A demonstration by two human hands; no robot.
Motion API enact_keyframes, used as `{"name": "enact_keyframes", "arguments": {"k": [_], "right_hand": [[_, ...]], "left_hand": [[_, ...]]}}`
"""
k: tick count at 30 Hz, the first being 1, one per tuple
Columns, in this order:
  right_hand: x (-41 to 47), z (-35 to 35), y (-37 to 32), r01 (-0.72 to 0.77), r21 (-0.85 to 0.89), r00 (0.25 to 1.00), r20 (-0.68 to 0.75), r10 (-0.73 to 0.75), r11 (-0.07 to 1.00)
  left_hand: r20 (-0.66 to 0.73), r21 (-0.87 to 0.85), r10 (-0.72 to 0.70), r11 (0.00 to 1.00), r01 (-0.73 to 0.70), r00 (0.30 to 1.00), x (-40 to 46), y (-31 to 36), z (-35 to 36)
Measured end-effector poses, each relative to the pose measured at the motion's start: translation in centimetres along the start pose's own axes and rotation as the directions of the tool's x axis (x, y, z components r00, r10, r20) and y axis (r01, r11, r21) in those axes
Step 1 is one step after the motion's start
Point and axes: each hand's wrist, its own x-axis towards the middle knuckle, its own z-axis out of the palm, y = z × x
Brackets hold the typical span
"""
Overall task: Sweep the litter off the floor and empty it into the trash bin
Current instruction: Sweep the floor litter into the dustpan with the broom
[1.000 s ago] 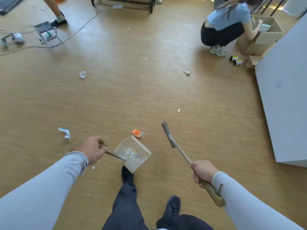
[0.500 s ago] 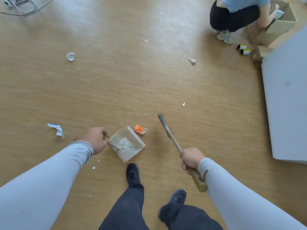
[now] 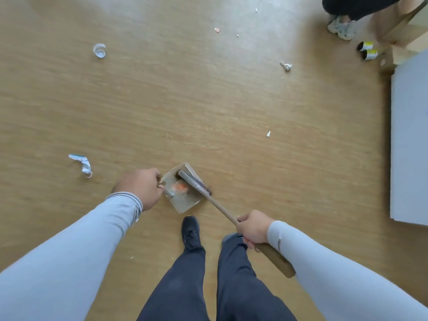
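My left hand (image 3: 141, 186) grips the short handle of a clear dustpan (image 3: 183, 202) resting on the wooden floor just ahead of my feet. My right hand (image 3: 253, 229) holds the wooden handle of a brush (image 3: 195, 184), whose head lies across the pan's mouth. An orange scrap (image 3: 179, 187) sits blurred inside the pan under the brush. Loose litter lies around: a crumpled white-and-teal wrapper (image 3: 82, 164) to the left, a curled white strip (image 3: 99, 50) far left, a white twist (image 3: 286, 66) and a small white chip (image 3: 268, 134) to the right.
A grey-white cabinet (image 3: 410, 140) stands along the right edge. Another person's shoe (image 3: 341, 28) and cardboard boxes (image 3: 403, 31) are at the top right, with two small yellow-labelled rolls (image 3: 368, 50) on the floor beside them. Tiny crumbs (image 3: 217, 30) dot the far floor.
The brush head swung left from the bare floor onto the dustpan mouth, pushing the orange scrap into the pan. The view tilted down and I stepped forward.
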Motion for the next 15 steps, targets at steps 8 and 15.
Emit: {"name": "enact_keyframes", "arguments": {"k": [8,15], "right_hand": [[-1.9,-4.3,1.2,0.049,0.099,0.985,-0.172,-0.031,0.994],[5.5,-0.5,-2.1,-0.008,-0.023,0.988,-0.154,0.004,1.0]], "left_hand": [[0.027,-0.018,0.017,1.0,-0.017,0.999,-0.1,0.2,-0.5],[0.044,-0.067,-0.002,0.998,0.005,0.999,0.8,-0.8,0.3]]}}
